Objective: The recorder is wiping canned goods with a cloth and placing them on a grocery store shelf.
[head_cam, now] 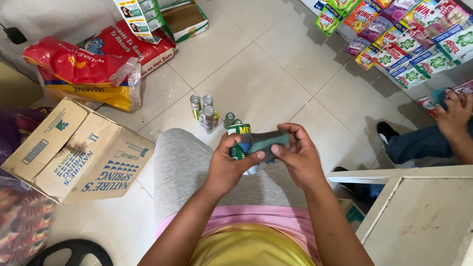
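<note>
A green can point(240, 140) is gripped by the left hand point(227, 165) and wiped with a cloth point(268, 143) pinched by the right hand point(297, 157); several cans point(207, 112) stand on the floor point(256, 74), seemingly unwiped.

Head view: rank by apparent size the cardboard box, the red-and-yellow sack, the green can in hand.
1. cardboard box, largest, though it lies nearer the camera than the sack, so that lead is unsure.
2. red-and-yellow sack.
3. green can, smallest, partly covered by the left hand and right hand.

Green can point(240, 140) partly hidden, perhaps by cloth point(266, 142).
</note>
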